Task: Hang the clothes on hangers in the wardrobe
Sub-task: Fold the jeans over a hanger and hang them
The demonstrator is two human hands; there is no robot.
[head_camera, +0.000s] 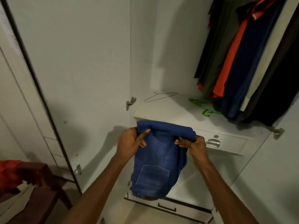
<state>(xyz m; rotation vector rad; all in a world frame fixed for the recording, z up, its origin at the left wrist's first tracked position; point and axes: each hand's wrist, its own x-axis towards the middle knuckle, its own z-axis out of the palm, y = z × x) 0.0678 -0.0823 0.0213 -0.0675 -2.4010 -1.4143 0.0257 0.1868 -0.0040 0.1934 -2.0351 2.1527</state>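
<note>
Blue jeans (159, 160) at centre frame, folded over at the top and hanging pocket-side out before the open wardrobe (97, 62), with the left hand (129, 143) pinching the fold at 9 o'clock and the right hand (193, 145) pinching it at 3 o'clock, each grip closed on denim and on no hanger. Partly done by the look of it: dark, navy and orange garments (239, 62) already hanging at 2 o'clock, yet this pair not hung, a wire hanger (159, 96) at 12 o'clock and a green hanger (203, 107) at 1 o'clock lying unused on the shelf (169, 110). Probably more left too, judging by red cloth (8, 172) heaped at 8 o'clock.
</note>
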